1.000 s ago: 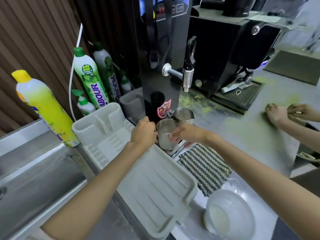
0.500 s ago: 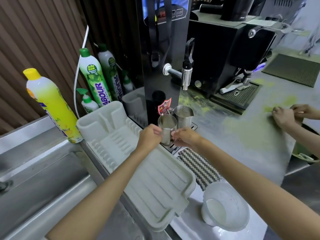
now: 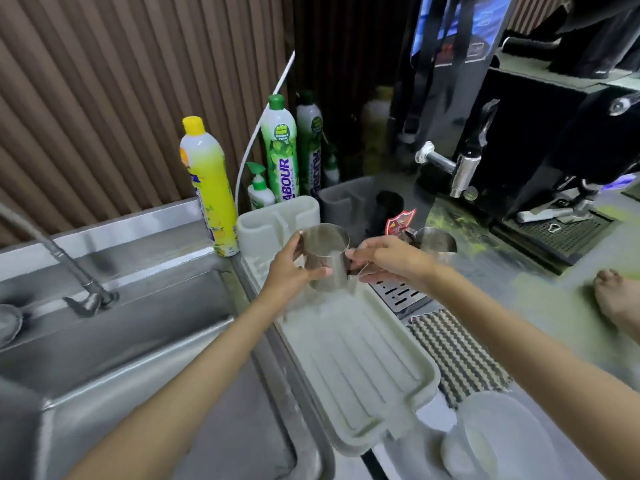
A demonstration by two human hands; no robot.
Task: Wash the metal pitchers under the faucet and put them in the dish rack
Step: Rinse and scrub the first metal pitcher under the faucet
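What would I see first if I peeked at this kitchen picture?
First, the shiny metal pitcher in the middle, held above the pale dish rack by the left hand and the right hand. Next, the bright yellow bottle standing at the back, between the steel sink and the rack.

- The second pitcher [image 3: 434,240] sits mostly behind my right hand [image 3: 388,261]; I see only its rim.
- The held pitcher [image 3: 325,258] has its handle buried under that hand, so I can't tell the grip.
- The faucet [image 3: 69,268] runs out past the left edge.
- The bowl [image 3: 498,441] is blurred and cut by the bottom edge.
- Another person's hand [image 3: 616,299] is cut by the right edge.
- The rack [image 3: 363,375] smears just below the held pitcher.
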